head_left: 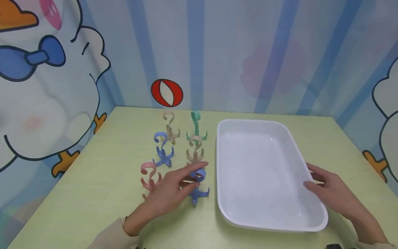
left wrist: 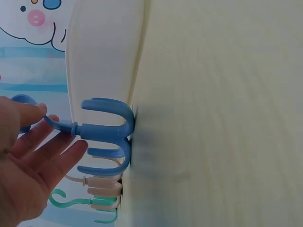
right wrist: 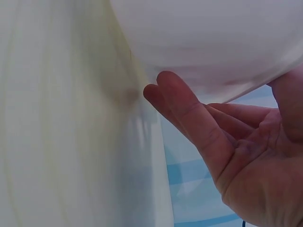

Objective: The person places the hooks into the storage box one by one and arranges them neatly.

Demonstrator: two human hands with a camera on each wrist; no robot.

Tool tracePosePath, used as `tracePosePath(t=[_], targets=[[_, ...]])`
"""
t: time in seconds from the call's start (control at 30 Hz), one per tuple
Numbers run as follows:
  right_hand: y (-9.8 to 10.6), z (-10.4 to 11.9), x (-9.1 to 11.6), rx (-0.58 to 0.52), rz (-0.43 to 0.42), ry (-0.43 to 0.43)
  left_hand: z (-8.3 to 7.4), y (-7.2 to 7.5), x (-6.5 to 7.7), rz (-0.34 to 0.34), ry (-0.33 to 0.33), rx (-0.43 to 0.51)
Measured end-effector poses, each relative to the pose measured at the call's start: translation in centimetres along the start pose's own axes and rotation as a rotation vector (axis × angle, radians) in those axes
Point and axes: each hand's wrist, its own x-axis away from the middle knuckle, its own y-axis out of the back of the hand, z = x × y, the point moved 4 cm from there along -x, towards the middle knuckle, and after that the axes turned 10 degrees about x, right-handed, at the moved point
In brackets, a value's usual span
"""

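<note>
A blue hanging hook with several curved prongs (head_left: pixel 195 194) stands upright at the near right of a group of similar hooks. My left hand (head_left: pixel 168 191) pinches its curled upper part between thumb and fingers; in the left wrist view the blue hook's prongs (left wrist: pixel 127 127) rest against the table. To the right lies a white rectangular tray (head_left: pixel 258 166). My right hand (head_left: pixel 334 192) grips the tray's right edge, thumb over the rim. From the right wrist view, the fingers (right wrist: pixel 189 111) lie along the tray's outer wall (right wrist: pixel 208 42).
Beside the left hand stand a pink hook (head_left: pixel 150 183), another blue hook (head_left: pixel 163 155), two beige hooks (head_left: pixel 170 133) and a green hook (head_left: pixel 196 126). The pale green table (head_left: pixel 102 166) meets a cartoon-printed wall (head_left: pixel 217 62) at the back.
</note>
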Motion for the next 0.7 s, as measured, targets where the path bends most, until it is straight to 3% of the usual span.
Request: tracePosePath(t=[0.17, 0.5, 0.7], targets=[[-0.1, 0.0, 0.1, -0.017, -0.007, 0.014, 0.1, -0.1, -0.1, -0.012, 0.009, 0.014], [0.3, 0.3, 0.2, -0.043, -0.026, 0.031, -0.2, 0.2, -0.6, -0.058, -0.047, 0.038], [0.0, 0.3, 0.2, -0.042, -0.009, 0.004, -1.8, 0.6, -1.1, -0.099, -0.105, 0.069]])
